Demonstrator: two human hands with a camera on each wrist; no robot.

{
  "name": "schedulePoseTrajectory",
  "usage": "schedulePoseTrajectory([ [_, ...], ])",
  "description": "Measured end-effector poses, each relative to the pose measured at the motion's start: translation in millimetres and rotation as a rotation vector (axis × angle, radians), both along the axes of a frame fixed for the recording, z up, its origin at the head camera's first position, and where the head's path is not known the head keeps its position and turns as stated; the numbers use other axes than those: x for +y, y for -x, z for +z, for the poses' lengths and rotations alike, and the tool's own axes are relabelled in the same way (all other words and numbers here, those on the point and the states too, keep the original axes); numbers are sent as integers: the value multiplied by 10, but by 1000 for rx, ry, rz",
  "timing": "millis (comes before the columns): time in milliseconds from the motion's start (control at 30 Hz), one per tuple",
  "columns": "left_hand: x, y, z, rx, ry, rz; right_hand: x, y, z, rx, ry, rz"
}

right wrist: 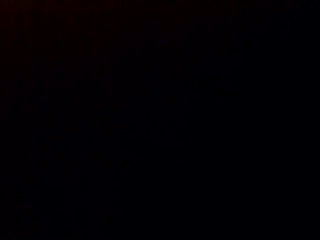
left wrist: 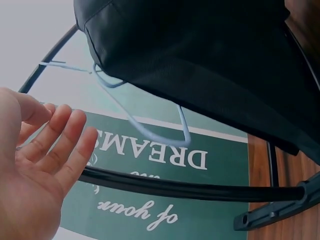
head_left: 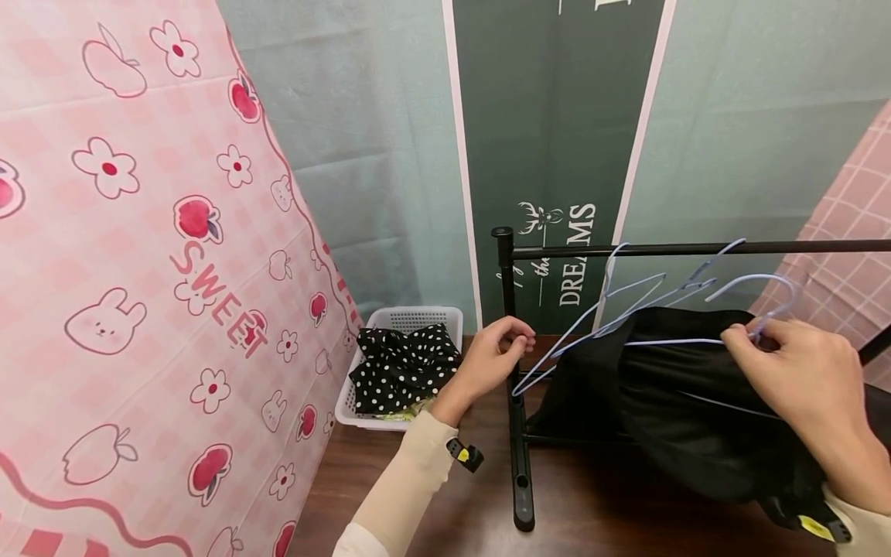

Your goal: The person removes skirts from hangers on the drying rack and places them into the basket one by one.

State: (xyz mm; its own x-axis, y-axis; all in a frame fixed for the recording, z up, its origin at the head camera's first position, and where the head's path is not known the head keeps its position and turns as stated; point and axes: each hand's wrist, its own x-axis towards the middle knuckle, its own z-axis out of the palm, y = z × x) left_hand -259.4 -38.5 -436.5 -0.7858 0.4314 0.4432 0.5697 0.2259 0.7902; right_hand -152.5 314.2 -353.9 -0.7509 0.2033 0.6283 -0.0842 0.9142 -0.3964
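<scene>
My right hand (head_left: 800,379) pinches a light blue hanger (head_left: 678,341) just below its hook, in the head view. A black garment (head_left: 703,387) hangs on that hanger, and the hook shows in front of the rack's rail (head_left: 828,247). To the left, my left hand (head_left: 496,350) is beside the rack's upright post, fingers loosely bent around nothing. The left wrist view shows that same hand (left wrist: 45,155) with an empty palm, below the dark cloth (left wrist: 200,65). Almost everything in the right wrist view is black.
More light blue hangers (head_left: 572,341) hang from the rail, left of the garment. A white basket (head_left: 451,319) on the wooden floor (head_left: 431,495) holds a black polka-dot cloth (head_left: 404,370) and something yellow-green. The rack's foot (head_left: 522,495) points toward me. Pink printed fabric (head_left: 160,255) lines the left side.
</scene>
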Motion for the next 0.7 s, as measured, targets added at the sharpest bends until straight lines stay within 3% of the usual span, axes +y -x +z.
schedulePoseTrajectory([
  [500, 33, -77, 16, 110, 45, -87, -132, 59, 28, 77, 9, 75],
  [700, 51, -88, 10, 152, 62, -125, -193, 79, 50, 69, 27, 98],
])
